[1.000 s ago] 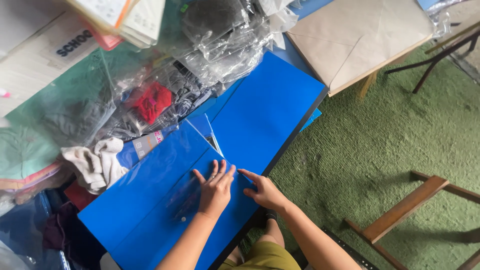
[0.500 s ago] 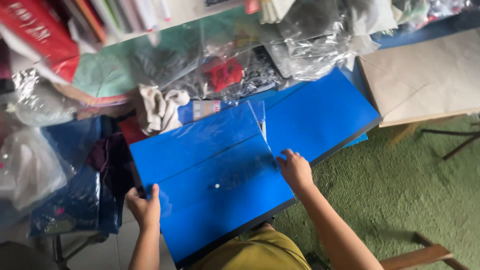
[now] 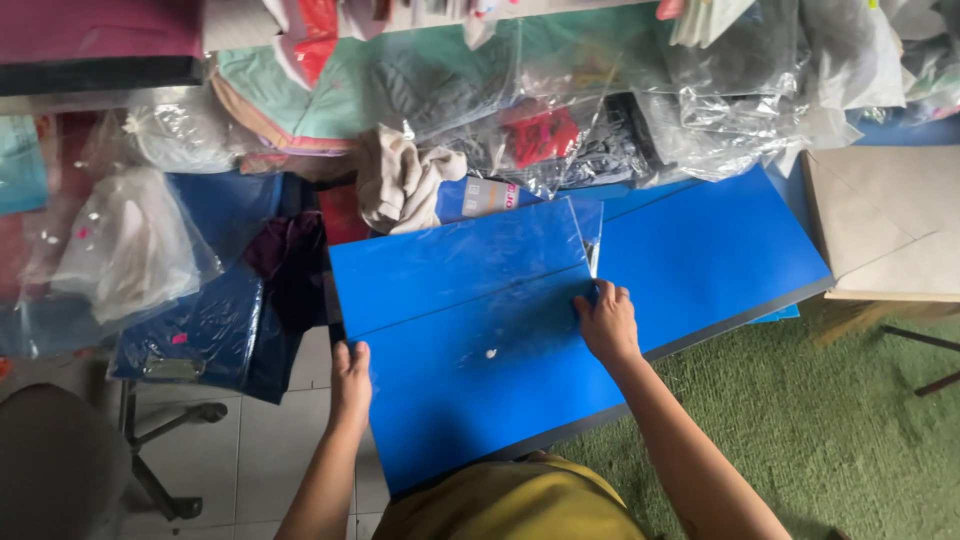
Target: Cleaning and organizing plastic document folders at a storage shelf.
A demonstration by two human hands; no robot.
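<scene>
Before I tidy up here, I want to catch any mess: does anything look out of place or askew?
Yes. A cream cloth lies crumpled and unbagged among clear bagged clothes behind the blue table. A dark blue bag sags off the left side.

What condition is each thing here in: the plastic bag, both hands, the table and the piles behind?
Clear plastic bag: spread flat on the table.
Left hand: gripping the bag's left edge.
Right hand: pressing on the bag's right edge.
Blue table: bare on the right.
Beige cloth: crumpled.
Bagged clothes: piled.
</scene>
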